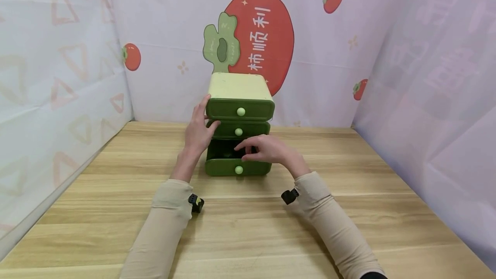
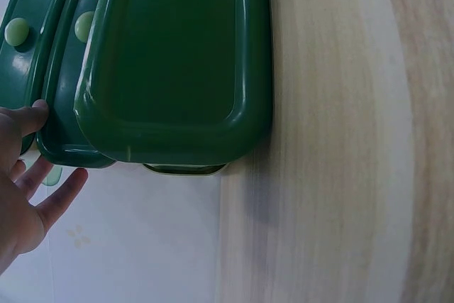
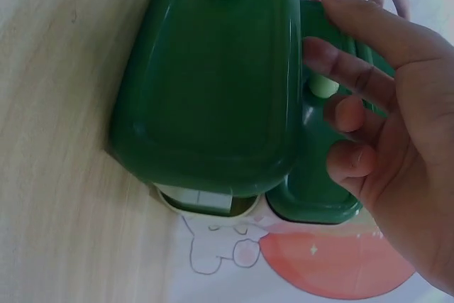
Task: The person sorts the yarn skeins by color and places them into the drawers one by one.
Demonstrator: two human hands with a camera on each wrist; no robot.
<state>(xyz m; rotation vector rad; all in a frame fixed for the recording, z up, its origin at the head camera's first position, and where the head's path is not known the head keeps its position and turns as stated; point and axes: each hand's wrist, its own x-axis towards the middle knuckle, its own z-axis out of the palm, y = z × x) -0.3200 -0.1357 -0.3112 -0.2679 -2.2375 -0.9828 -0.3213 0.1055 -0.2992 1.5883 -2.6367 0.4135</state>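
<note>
A small cream cabinet (image 1: 239,84) with green drawer fronts stands on the table; each front has a pale round knob. The bottom drawer (image 1: 222,167) is pulled out, its dark inside partly visible in the head view. My left hand (image 1: 198,132) rests on the cabinet's left side, fingers spread and fairly straight, with the thumb at the front near the middle drawer (image 1: 253,129). Over the bottom drawer's opening hovers my right hand (image 1: 267,149), fingers loosely bent with nothing visible between them. In the right wrist view its fingers (image 3: 347,76) are beside the drawer's upper edge.
The wooden table (image 1: 240,231) extends around the cabinet. Behind it hangs a white cloth backdrop (image 1: 166,25) with red fruit prints, and cloth walls close off both sides. A small black device sits at each sleeve cuff.
</note>
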